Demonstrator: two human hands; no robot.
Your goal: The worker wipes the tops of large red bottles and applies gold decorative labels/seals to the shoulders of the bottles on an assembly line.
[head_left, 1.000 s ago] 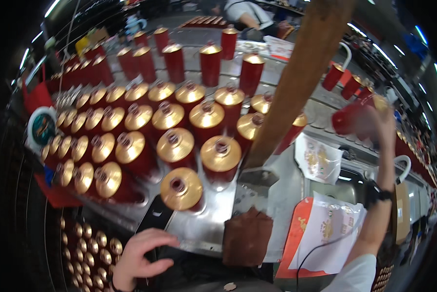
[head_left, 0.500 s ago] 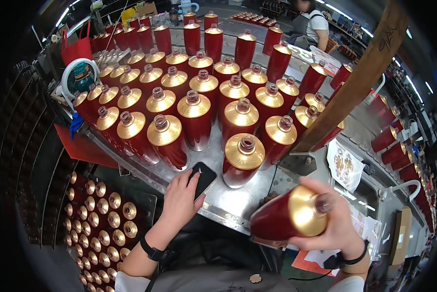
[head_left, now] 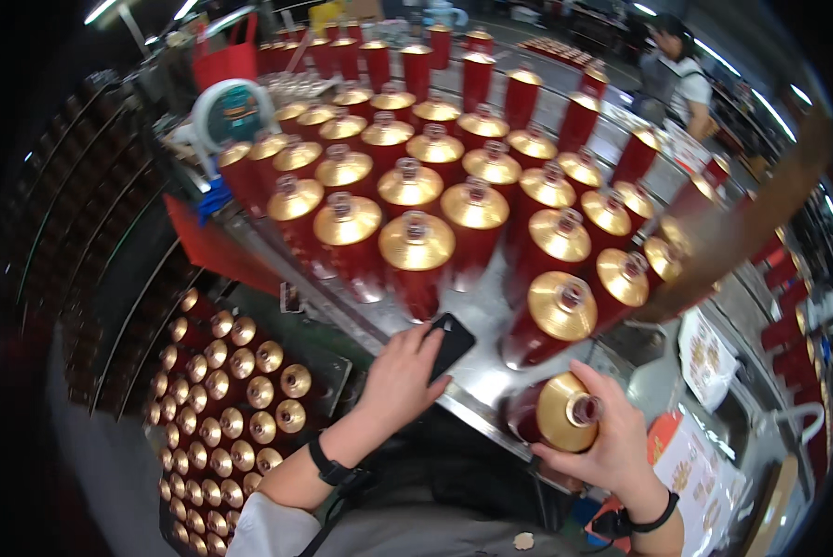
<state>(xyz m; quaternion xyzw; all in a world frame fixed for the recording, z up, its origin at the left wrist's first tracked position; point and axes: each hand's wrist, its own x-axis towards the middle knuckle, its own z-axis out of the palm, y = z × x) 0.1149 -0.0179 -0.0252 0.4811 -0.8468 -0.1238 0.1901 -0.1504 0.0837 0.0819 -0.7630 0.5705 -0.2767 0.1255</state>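
Observation:
In my right hand [head_left: 611, 436] is a dark red bottle [head_left: 570, 413] with a gold shoulder and a clear threaded neck. My fingers wrap its shoulder from the right, and it tilts slightly at the metal table's front edge. My left hand [head_left: 398, 376] grips the near-left side of a black phone [head_left: 455, 345], fingers over its edge and thumb along the lower side. The phone lies on the metal table [head_left: 472, 395]. Just beyond my right hand stands another red bottle [head_left: 560, 311], upright. Several matching open-necked bottles [head_left: 416, 243] crowd the table behind the phone.
Many more such bottles [head_left: 235, 418] stand lower down at the left. A blurred wooden post [head_left: 751, 232] slants across the right side. Printed sheets [head_left: 700, 473] lie at the right, near a white curved pipe [head_left: 806, 418]. A person [head_left: 681, 84] stands at the far right.
The view has turned, shifting the scene rightward. My right hand has brought its bottle left to the table's edge, more upright and nearer the standing bottles. My left hand stays at the phone.

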